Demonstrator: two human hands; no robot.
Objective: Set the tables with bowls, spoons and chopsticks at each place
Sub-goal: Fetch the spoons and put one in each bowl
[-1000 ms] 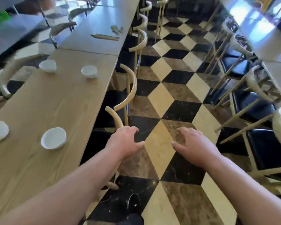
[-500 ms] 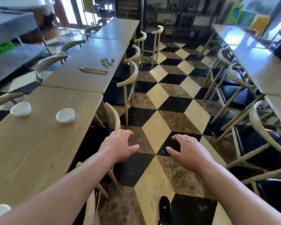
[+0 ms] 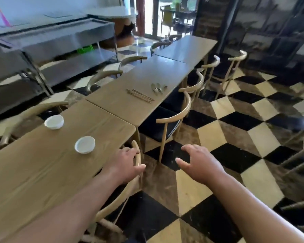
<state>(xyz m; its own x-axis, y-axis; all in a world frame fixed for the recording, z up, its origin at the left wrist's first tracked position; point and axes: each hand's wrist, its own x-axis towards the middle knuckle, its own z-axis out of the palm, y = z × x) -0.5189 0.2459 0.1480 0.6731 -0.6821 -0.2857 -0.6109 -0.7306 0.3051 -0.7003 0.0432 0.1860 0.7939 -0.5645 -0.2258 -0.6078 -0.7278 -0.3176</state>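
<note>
Plainly both hands are empty — left hand (image 3: 125, 164) and right hand (image 3: 199, 163) spread open. Chopsticks (image 3: 140, 95) and spoons (image 3: 158, 88) lie near the next table's (image 3: 112, 106) aisle edge — a hurried sweep could knock them off.

A restaurant dining room, it seems. Long light-wood tables (image 3: 112, 109) stand end to end, flanked by curved-back wooden chairs (image 3: 175, 118). The floor is checkered black-and-cream tile (image 3: 235, 137).

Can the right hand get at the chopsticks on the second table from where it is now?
Probably not yet. The right hand hangs empty over the floor, and the chopsticks lie far ahead, with a chair between.
</note>
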